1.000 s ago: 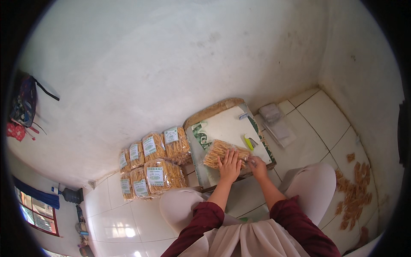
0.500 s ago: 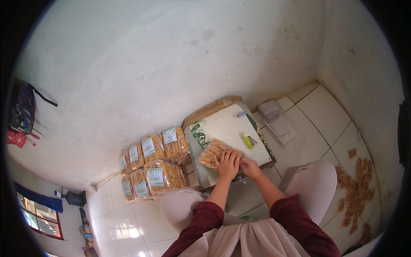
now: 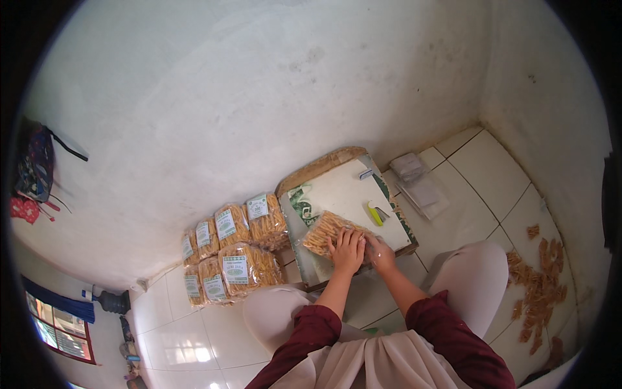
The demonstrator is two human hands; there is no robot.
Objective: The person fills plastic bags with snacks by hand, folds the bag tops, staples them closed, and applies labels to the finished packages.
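Pale tiles [image 3: 470, 168] are running under a low white-topped box [image 3: 340, 188], with labelled packs [image 3: 259, 266] crowding its left side and a clear bag of golden sticks [image 3: 321, 233] lying on it toward the near edge. On that bag the left hand [image 3: 348, 251] is resting flat, slightly spread, while the right hand [image 3: 381, 254] is touching its right end — whether pinching, I cannot tell. Beyond, a green tool [image 3: 374, 212] and a smaller blue-and-white block [image 3: 365, 174] are lying.

Golden-brown packet [image 3: 319, 235]; lime-green and grey stapler [image 3: 375, 212]; white worktop [image 3: 337, 185], green print [image 3: 300, 201] along its left edge; maroon sleeves [image 3: 453, 337]; green-and-white labels [image 3: 234, 268].
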